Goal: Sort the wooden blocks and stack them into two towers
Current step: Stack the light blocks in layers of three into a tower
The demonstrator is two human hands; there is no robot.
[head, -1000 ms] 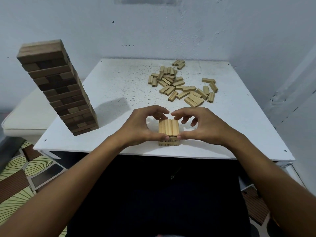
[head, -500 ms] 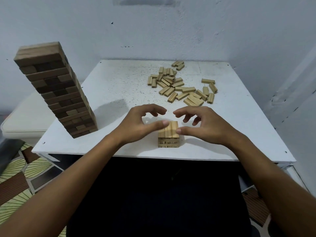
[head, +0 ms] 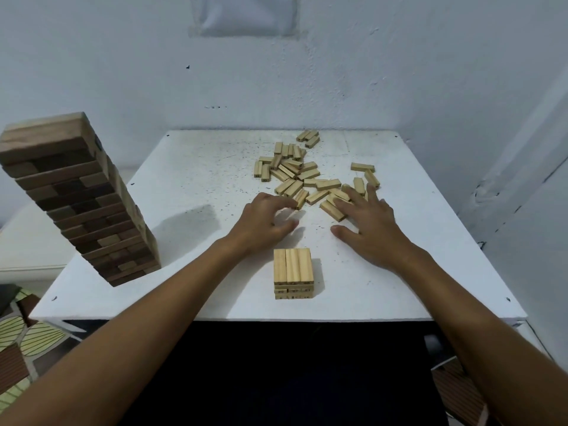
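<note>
A tall tower of dark and mid-brown blocks (head: pixel 76 198) stands at the table's left edge. A short stack of light wooden blocks (head: pixel 293 273), three blocks across on top, sits near the front edge. Behind it lies a loose pile of light blocks (head: pixel 295 170). My left hand (head: pixel 264 221) hovers at the pile's near edge with loosely curled fingers, its fingertips close to one block, holding nothing. My right hand (head: pixel 368 222) lies flat with spread fingers over the near right blocks of the pile.
The white table (head: pixel 196 186) is speckled and stands in a corner of white walls. A pale cushion or seat (head: pixel 27 241) sits left of the table behind the brown tower. Patterned floor shows at lower left.
Both hands have let go of the short light stack and moved away from me to the loose pile. The stack stays in place near the front edge.
</note>
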